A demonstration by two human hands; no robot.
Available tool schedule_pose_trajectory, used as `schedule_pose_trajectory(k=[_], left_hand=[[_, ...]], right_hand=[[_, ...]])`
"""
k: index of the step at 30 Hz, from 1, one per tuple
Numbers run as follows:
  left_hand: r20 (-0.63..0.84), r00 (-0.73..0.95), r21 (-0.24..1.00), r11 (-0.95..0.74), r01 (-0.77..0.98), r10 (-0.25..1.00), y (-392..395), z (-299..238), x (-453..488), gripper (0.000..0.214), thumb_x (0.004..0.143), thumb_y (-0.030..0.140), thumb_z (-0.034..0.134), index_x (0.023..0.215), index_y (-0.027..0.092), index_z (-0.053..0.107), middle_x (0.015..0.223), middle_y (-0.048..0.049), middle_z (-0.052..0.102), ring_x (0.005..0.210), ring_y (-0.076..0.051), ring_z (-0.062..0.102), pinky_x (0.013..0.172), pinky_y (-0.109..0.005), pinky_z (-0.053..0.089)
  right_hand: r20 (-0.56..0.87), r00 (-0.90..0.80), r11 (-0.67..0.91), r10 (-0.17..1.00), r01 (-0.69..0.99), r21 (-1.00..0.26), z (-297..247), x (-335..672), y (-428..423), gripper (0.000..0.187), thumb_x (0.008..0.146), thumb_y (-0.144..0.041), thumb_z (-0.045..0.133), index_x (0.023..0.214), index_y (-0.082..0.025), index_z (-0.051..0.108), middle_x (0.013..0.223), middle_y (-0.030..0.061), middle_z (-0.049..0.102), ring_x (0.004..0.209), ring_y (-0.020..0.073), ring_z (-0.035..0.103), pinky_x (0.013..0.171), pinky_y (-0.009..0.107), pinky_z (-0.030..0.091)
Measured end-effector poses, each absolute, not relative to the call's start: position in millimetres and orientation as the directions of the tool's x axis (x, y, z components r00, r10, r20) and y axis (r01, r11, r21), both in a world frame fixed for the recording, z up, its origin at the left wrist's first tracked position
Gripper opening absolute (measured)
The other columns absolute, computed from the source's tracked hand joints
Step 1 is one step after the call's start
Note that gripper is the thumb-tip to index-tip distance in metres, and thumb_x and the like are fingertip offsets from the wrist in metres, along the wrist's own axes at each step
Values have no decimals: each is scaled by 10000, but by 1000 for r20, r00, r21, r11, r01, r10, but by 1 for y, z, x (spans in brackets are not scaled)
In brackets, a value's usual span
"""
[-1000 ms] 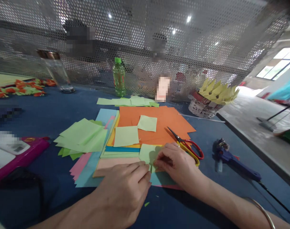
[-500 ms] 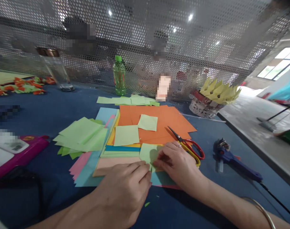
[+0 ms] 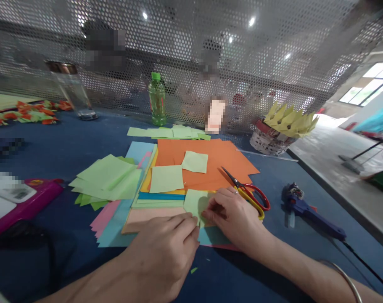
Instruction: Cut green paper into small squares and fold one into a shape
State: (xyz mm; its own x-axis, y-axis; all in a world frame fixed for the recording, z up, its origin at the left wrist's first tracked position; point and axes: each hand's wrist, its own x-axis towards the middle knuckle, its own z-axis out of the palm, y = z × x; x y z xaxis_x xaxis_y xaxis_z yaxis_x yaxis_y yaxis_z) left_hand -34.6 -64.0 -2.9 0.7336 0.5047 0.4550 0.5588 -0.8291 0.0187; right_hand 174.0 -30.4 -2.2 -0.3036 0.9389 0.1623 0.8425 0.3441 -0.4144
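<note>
My left hand (image 3: 166, 252) and my right hand (image 3: 235, 216) meet over a small light green paper square (image 3: 194, 202) lying on a stack of coloured sheets (image 3: 147, 214). Fingers of both hands are closed in a pinch on the square's near edge. Two more green squares (image 3: 166, 178) rest on the orange sheets (image 3: 216, 164) just beyond. Red-handled scissors (image 3: 249, 194) lie right beside my right hand.
A pile of green squares (image 3: 107, 180) sits left of the stack, with more green paper (image 3: 169, 132) near a green bottle (image 3: 157, 100). A blue glue gun (image 3: 307, 210) lies to the right. A basket with yellow folded pieces (image 3: 281, 130), a glass jar (image 3: 73, 90) and a magenta case (image 3: 24, 202) stand around the blue table (image 3: 68, 143).
</note>
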Motion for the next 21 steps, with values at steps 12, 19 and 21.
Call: schedule_pose_trajectory(k=[12,19,21], left_hand=[[471,709,57,-821,568,524,-66,-5,-33,156,869,142,504,918,163,651,930,-105,699,867,-218,661,756,-335,553],[412,742,22,-819,573,530,-65,-2,-34,213,881,149,476,1028,157,631,954,-102,684,860,-216,652,699,-317,538],[385,748,32,-817,575,541,-65,-1,-34,255,879,141,476,1092,153,615,965,-96,671,841,-219,647,674,-331,532]], right_hand=[[164,-320,359,933,845,-395,1,173,-31,134,819,-245,727,745,-219,618,774,-13,622,800,176,536,622,273,345],[181,-321,368,930,840,-398,-1,173,-31,130,811,-246,739,747,-222,628,775,-9,625,789,178,546,613,272,339],[189,-316,367,930,839,-402,-2,173,-31,127,810,-250,741,748,-225,632,779,-10,627,790,178,549,615,272,336]])
